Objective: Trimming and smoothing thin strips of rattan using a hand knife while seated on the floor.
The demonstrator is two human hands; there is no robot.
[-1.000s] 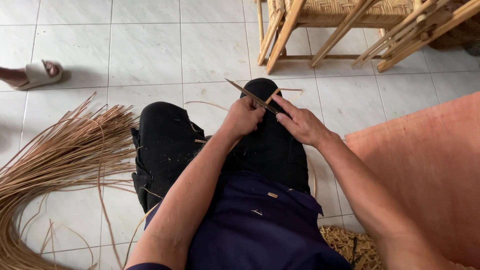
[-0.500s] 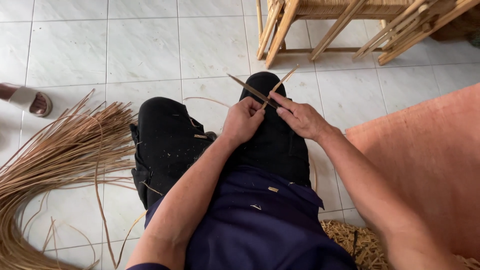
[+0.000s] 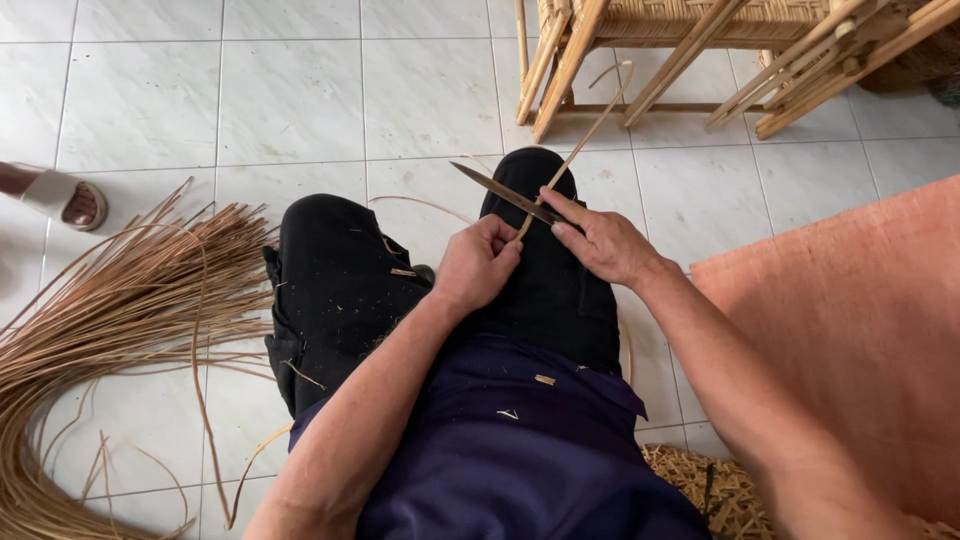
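Observation:
I sit with my knees up in black trousers [image 3: 350, 290]. My right hand [image 3: 605, 240] grips a thin knife [image 3: 500, 190] whose blade points up and to the left over my right knee. My left hand [image 3: 478, 265] is closed on the lower end of a pale rattan strip [image 3: 585, 140]. The strip crosses the blade just beside my right thumb and curves up toward the chair legs. Both hands sit close together, almost touching.
A large bundle of rattan strips [image 3: 110, 330] fans across the tiled floor at the left. A wooden woven chair [image 3: 640, 50] stands ahead. Orange cloth [image 3: 860, 330] lies at the right, woven scraps [image 3: 720, 490] beside my hip. Another person's sandalled foot [image 3: 60, 195] shows at far left.
The rattan strip now sticks out much farther past the blade, reaching up toward the chair. My hands stay on my right knee, and the foot at left has slid lower.

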